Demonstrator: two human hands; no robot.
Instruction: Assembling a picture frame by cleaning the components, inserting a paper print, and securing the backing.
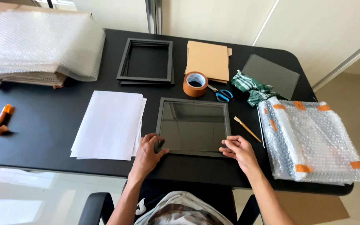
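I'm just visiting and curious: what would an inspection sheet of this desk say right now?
Surface: black table, matte, rounded corners.
Job's things: dark picture frame with glass, lying flat near the front edge.
Clutter: paper stack, empty frames, cardboard sheets, tape roll, scissors, green cloth, grey panel, small brush, bubble-wrapped parcel, bubble wrap pile, orange cutter.
Hands: left hand and right hand touch the frame's lower corners.
Cables: nothing seen.
Surroundings: pale wall, tiled floor, chair arms below.
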